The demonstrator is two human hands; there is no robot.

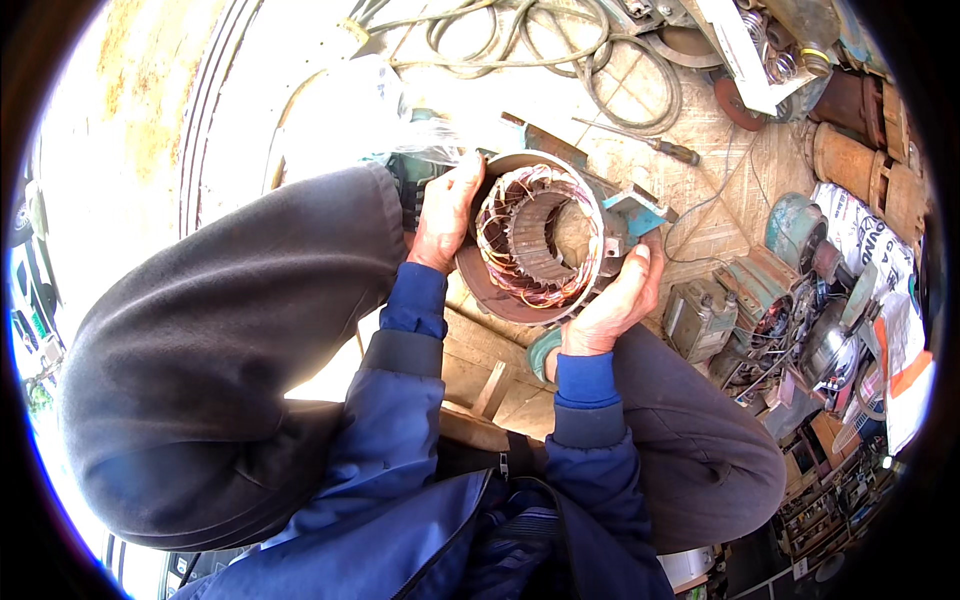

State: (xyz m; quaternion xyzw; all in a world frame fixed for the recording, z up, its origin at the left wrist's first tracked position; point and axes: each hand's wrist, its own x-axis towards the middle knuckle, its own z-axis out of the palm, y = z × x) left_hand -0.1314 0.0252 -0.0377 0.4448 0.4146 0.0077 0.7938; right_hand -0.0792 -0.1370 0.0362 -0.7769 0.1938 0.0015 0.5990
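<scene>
Between my knees I hold an electric motor stator (537,236), a round metal housing with a toothed core and copper windings around its inside. Its open end faces up toward me, and wooden boards show through the bore. My left hand (447,212) grips the housing's left side, thumb near the upper rim. On the right side, my right hand (620,295) is closed round the housing just below a turquoise mounting foot (636,212). The undersides of both hands are hidden by the housing.
A screwdriver (672,150) lies on the floor beyond the stator, below a coiled cable (640,95). To the right sit a rusty motor housing (757,290), a grey metal block (698,318) and piled parts. Clear plastic wrap (428,137) lies near my left knee.
</scene>
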